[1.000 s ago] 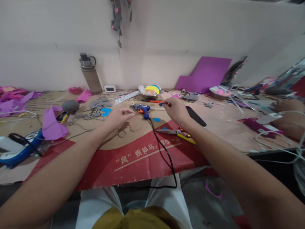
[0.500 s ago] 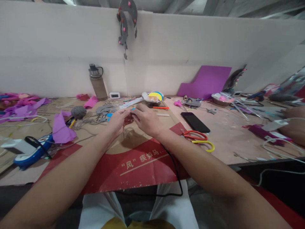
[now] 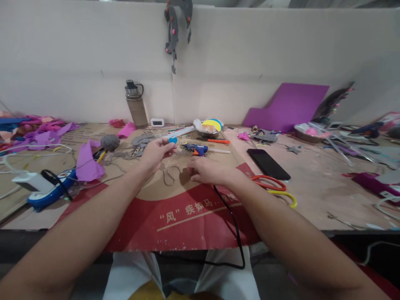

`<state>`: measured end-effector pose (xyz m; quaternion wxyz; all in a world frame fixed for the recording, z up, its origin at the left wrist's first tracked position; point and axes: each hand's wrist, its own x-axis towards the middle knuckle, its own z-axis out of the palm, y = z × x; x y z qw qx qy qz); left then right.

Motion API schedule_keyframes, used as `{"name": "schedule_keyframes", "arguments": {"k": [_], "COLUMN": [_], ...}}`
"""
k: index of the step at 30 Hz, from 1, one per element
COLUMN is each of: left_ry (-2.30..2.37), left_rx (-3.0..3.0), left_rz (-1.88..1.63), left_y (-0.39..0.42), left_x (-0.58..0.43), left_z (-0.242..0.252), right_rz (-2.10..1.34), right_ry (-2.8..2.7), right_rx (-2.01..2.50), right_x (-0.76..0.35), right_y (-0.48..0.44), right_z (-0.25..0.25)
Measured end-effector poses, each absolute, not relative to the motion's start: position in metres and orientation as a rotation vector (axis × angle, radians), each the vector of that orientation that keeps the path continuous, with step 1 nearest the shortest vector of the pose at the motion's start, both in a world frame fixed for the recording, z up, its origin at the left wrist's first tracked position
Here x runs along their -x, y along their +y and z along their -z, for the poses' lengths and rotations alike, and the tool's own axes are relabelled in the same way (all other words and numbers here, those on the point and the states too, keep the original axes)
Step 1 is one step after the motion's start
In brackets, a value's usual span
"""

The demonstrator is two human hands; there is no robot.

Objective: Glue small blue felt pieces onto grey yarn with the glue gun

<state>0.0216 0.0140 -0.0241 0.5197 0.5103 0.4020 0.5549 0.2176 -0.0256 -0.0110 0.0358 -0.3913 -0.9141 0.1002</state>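
A small blue heart-shaped piece (image 3: 173,141) is pinched between the thumb and fingers of my left hand (image 3: 156,153), raised above the board. My right hand (image 3: 204,170) is lower and to the right, its fingers curled downward over the grip end of a blue glue gun (image 3: 197,148) with an orange trigger. The gun's handle is hidden by that hand, so I cannot tell whether the fingers close on it. The gun's nozzle points left, and a whitish glue stick (image 3: 220,151) juts from its back. Below my hands lies a loop of grey yarn (image 3: 168,177).
Right of my forearm are red-and-yellow-handled scissors (image 3: 270,183) and a black phone (image 3: 268,163). A black cord (image 3: 233,225) runs over the red-printed board's front edge. At left are a yarn ball (image 3: 110,142), purple felt (image 3: 89,162) and a blue power strip (image 3: 51,191). Behind stands a bottle (image 3: 136,109).
My hands have parted: the right hand has moved away right and nearer to me, uncovering the glue gun. The left keeps the blue heart. The view has shifted slightly left.
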Motion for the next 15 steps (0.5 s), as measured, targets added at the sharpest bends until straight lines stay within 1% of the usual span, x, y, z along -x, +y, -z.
{"name": "schedule_keyframes", "arguments": {"k": [3, 5, 11, 15], "left_ry": [0.971, 0.970, 0.871, 0.862], "left_rx": [-1.230, -1.229, -1.157, -1.116], "left_rz": [-1.322, -1.289, -1.067, -0.937], "left_y": [0.013, 0.011, 0.002, -0.004], "left_x": [-0.021, -0.021, -0.029, -0.035], "left_z": [0.023, 0.022, 0.018, 0.017], "right_rz": [-0.191, -0.204, -0.253, -0.260], "right_ry": [-2.819, -2.755, -2.260, -2.078], "right_rx": [1.225, 1.267, 1.113, 1.043], "right_x": [-0.210, -0.208, -0.210, -0.213], "right_y": [-0.027, -0.027, -0.020, -0.011], "right_z": [0.017, 0.018, 0.017, 0.019]}}
